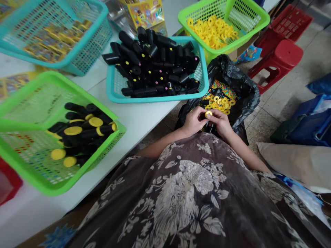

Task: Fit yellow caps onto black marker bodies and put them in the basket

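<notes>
Yellow ring [208, 114], past the bench's [141, 120] near edge. Left to right, we have: green basket [51, 100] and teal basket [155, 100] by that edge; our left hand [193, 122] and right hand [221, 124], together pinching the ring; black bag [249, 86].

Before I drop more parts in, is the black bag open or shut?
Open: the black bag's mouth is spread wide, showing yellow rings and colourful beads inside.

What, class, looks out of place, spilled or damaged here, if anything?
Nothing looks clearly spilled or damaged. Slightly odd: at the left end of the middle turquoise basket, a black tube juts past the rim, unlike most others.
</notes>
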